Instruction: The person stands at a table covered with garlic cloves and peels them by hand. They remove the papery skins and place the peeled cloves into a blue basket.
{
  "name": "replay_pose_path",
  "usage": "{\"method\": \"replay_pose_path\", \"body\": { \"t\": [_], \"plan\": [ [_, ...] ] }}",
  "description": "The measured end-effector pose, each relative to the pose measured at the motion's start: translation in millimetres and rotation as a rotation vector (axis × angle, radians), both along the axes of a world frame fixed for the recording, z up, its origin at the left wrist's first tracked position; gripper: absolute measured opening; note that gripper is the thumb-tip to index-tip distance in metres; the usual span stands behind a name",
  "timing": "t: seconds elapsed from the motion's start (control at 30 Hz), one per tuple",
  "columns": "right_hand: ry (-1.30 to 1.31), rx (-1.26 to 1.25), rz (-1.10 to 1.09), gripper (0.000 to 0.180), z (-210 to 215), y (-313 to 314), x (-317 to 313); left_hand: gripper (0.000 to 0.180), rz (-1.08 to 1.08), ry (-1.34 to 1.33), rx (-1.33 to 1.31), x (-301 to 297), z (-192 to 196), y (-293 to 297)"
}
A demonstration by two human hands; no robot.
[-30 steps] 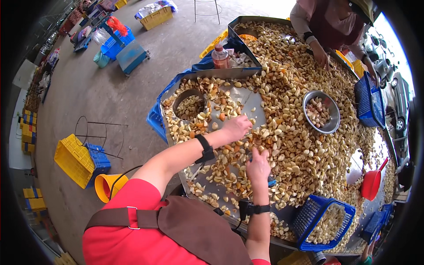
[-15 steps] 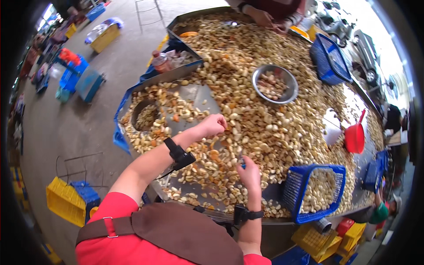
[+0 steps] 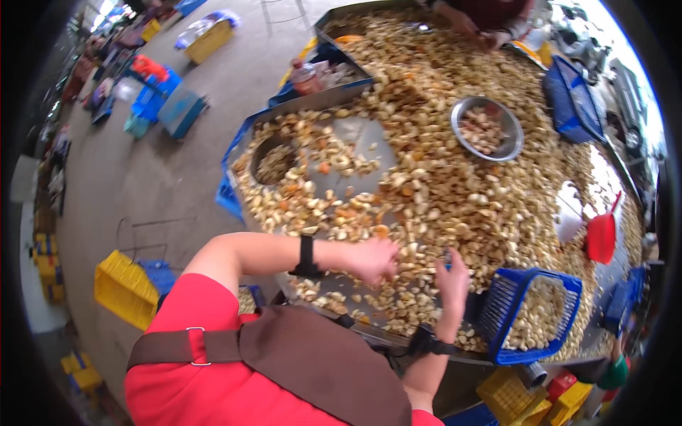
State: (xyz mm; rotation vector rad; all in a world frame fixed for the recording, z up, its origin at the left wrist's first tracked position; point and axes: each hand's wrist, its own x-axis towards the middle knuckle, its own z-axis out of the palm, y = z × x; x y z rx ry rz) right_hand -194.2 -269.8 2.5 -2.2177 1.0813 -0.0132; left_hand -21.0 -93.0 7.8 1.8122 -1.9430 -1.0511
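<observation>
- Pale, curved, nut-like pieces (image 3: 426, 206) lie heaped on the metal table (image 3: 383, 153), around both hands
- Left hand (image 3: 375, 260): fingers curled inward, too blurred to tell any grip
- Right hand (image 3: 452, 275): closed around something small and blue (image 3: 447, 265)
- Looks like hand-sorting, calling next for a neat pinch
- Farther out: latticed blue plastic basket (image 3: 496, 316), smooth steel bowl (image 3: 513, 140)

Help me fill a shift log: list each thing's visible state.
Left hand: curled, blurred; grasp unclear.
Right hand: closed around a small blue item.
Nearer blue plastic basket: holding pale pieces.
Round silver metal bowl: partly filled with pinkish pieces.
Red long-handled plastic scoop: unheld.
Reddish plastic bottle: capped, standing.
Farther blue plastic basket: contents unclear.
</observation>
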Motion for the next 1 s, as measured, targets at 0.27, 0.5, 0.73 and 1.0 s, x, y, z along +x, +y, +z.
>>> {"method": "replay_pose_path", "body": {
  "t": [0.27, 0.5, 0.73, 1.0],
  "plan": [
    [0.07, -0.029, 0.111, 0.043, 17.0, 17.8, 30.5, 0.028, 0.336, -0.215, 0.399, 65.4, -8.1, 162.4],
    [0.004, -0.067, 0.231, 0.039, 10.9, 39.3, 49.9, 0.039, 0.572, -0.138, 0.078, 75.4, 7.4, 107.2],
    [0.069, -0.11, 0.251, 0.039, 14.6, 41.7, 32.0, 0.058, 0.655, -0.355, 0.215, 124.1, -4.3, 120.6],
    [-0.016, -0.133, 0.362, 0.028, 11.8, 63.2, 51.8, 0.02, 0.667, -0.391, -0.198, 51.5, -24.4, 88.5]
  ]
}}
